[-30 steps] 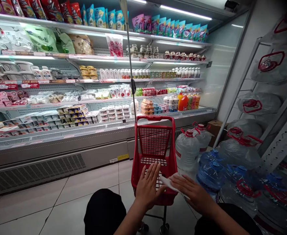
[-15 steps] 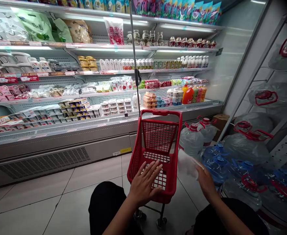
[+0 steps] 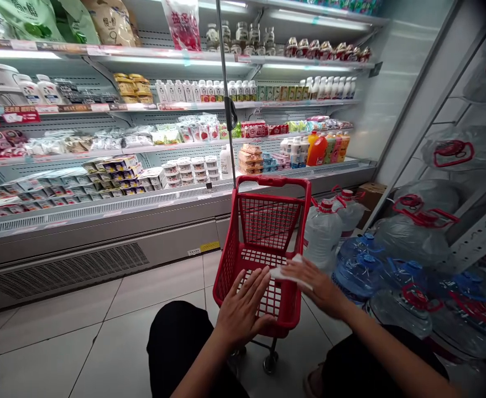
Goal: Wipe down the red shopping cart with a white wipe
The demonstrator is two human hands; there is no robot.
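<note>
In front of me stands a small red shopping cart [image 3: 246, 179] with a grid basket. My left hand [image 3: 245, 307] is over the near part of the basket, palm down, fingers stretched out and holding nothing. Whether it touches the cart I cannot tell. My right hand [image 3: 315, 284], slightly blurred, is at the cart's right side. A thin white tissue [image 3: 296, 273] lies under and between its fingers. The tissue reaches over the right rim toward my left fingertips.
A refrigerated display [image 3: 176, 210] with dairy cups, bottles and bags runs behind the cart. Large water jugs [image 3: 356, 271] crowd the right side, some on a rack. A thin dark pole [image 3: 224, 61] rises at the cart. Pale floor tiles [image 3: 114, 326] lie at left.
My right hand has moved left and inward with the tissue, from beside the cart to its right rim. The left hand stays nearly in place. The view has tilted down slightly.
</note>
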